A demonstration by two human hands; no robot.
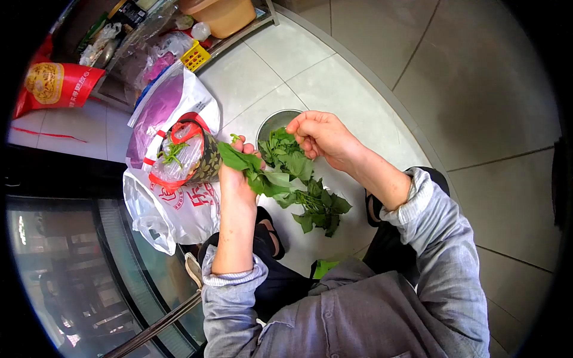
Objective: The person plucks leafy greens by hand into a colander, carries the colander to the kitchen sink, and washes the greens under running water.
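Note:
My left hand [237, 185] is closed around a few leafy green stems [239, 160], their broad leaves spreading to the right. Fingers curled in a pinch, my right hand [327, 140] is over the edge of a metal colander [262, 126] on the floor. Whether a leaf is between those fingertips I cannot make out. Picked green leaves [285, 149] lie in the colander. In front of my feet, a bunch of leafy greens [319, 206] rests on the floor. Left of my left hand stands a patterned bin [210, 156] lined with a clear bag, with green stem scraps [172, 153] on top.
White plastic bags [161, 209] surround the bin. Behind them, a low shelf [242, 34] bears an orange basin [224, 17] and a yellow basket [195, 56]. A red packet [65, 83] hangs at the far left. Glass doors [59, 268] stand at lower left.

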